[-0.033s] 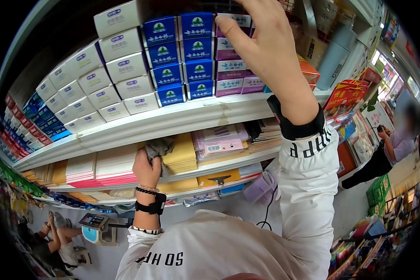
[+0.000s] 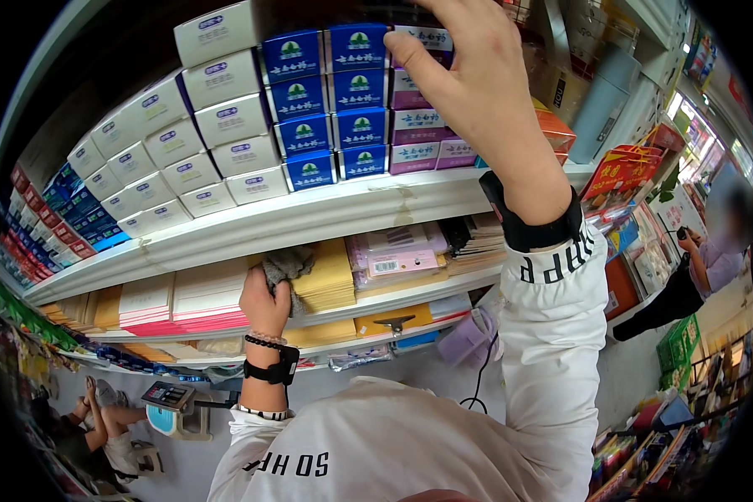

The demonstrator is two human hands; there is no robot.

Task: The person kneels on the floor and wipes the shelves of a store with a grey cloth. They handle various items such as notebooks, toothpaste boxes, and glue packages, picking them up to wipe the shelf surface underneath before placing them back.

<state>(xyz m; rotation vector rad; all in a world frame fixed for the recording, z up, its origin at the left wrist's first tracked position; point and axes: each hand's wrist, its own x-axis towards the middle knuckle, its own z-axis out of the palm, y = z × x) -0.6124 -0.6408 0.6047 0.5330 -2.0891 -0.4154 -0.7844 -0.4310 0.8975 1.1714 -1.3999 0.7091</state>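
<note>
My left hand (image 2: 265, 299) is closed around a crumpled grey cloth (image 2: 288, 264), in front of stacked yellow envelopes (image 2: 326, 274) on the shelf below. Up on the higher shelf, my right hand (image 2: 473, 71) reaches over a stack of purple-and-white cartons (image 2: 414, 156). Its thumb stretches out to the left beside the top carton, apart from the other fingers. The upper picture edge cuts off those fingertips. To the left stand blue cartons (image 2: 303, 134) in two columns, then white cartons (image 2: 247, 155) in several stacked rows.
The white shelf edge (image 2: 309, 203) runs between the two levels. Right of my arm are a grey-blue bottle (image 2: 604, 105) and a red bag (image 2: 619, 176). A scale (image 2: 169, 396) sits on a stool at lower left, near a seated person. Another person (image 2: 719, 251) stands at far right.
The stacked cartons appear very slightly farther right in the picture. Both hands have barely moved, and the cloth is still in my left hand.
</note>
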